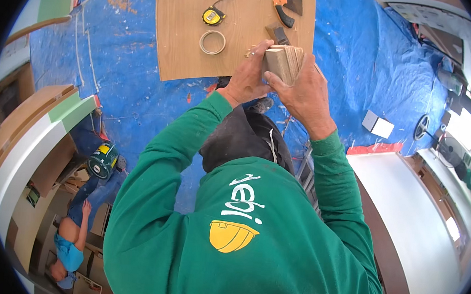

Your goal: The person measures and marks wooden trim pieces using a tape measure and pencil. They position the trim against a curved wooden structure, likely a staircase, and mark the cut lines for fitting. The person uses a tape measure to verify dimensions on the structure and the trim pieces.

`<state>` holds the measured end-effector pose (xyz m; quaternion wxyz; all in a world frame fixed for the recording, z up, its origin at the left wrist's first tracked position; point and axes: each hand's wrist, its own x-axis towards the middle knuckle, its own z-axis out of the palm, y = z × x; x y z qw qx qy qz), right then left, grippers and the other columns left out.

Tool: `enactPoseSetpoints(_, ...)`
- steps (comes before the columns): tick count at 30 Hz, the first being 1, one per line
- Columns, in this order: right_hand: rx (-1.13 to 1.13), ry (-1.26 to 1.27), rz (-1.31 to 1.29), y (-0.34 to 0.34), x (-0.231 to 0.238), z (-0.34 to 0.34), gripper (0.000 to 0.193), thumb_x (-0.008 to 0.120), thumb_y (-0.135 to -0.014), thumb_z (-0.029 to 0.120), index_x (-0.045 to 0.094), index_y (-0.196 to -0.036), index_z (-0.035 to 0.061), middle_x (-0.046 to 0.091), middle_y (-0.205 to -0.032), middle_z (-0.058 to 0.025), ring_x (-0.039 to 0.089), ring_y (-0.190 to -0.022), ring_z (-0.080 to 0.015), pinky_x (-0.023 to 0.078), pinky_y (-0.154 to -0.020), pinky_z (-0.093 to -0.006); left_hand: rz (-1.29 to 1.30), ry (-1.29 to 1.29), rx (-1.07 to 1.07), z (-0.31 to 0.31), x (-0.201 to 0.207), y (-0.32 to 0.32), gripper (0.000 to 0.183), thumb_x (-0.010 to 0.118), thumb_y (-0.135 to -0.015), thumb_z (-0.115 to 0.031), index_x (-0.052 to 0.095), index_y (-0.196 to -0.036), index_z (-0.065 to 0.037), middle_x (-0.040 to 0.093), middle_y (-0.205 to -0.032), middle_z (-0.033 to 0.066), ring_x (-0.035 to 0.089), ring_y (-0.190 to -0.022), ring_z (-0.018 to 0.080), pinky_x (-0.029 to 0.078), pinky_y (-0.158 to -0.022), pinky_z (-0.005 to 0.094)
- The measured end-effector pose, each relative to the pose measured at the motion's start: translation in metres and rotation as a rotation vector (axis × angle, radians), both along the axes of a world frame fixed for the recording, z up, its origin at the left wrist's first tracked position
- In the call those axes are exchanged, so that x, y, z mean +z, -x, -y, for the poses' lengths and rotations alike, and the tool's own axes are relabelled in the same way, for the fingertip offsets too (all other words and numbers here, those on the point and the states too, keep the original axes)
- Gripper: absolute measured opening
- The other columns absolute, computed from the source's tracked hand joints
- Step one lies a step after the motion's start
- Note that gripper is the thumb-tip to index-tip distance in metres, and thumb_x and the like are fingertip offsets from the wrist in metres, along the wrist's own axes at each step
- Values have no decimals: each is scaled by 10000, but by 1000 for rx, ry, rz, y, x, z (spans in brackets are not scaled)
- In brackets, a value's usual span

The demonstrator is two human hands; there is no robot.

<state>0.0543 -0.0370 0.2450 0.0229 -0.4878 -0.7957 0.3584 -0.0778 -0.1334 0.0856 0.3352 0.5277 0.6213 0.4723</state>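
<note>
While gripping a stack [285, 60] of thin pale wood pieces at twelve o'clock, just above the board's near edge, working with both hands closed on it. Left hand [245, 80] clamped on the stack's nine o'clock side, fingers curled narrow round the end, thumb across the near face; probably squaring the pieces flush. Right hand [304, 94] wrapped on from four o'clock, fingers folded over the far edges, likely bracing so that nothing slips or fans out. Held up in the air rather than laid flat, seemingly to bring the layered edges under the eyes. Beyond, from eleven to twelve o'clock, lying on blue tarp [114, 71]: board [180, 43], apparently serving as a bench. Laid on it within easy reach: yellow tape measure [213, 16] at eleven o'clock of the stack, a strip trailing out of it; tape roll [213, 42] just below that, flat; saw [287, 2] with orange-and-black handle at the far edge, twelve o'clock; small dark tool [277, 33], kind not clear, just beyond the stack. Set well apart at three o'clock on the tarp: white box [378, 124]. Standing at eight o'clock beside leaning panels: green can [103, 160]. Seen at seven o'clock, apart from all this: another person [70, 244] in blue, hands nowhere near the stack.
</note>
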Motion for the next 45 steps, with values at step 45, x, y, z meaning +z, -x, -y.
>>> enactPoseSetpoints(45, -108, 20, 136, 12, 1, 21, 456, 767, -951, 212, 549, -1277, -21, 734, -996, -313, 729, -878, -518, 573, -731, -568, -701, 498, 413, -44, -85, 259, 998, 916, -791, -585, 543, -1485, 27, 625, -1446, 318, 629, -1293, 445, 541, -1059, 511)
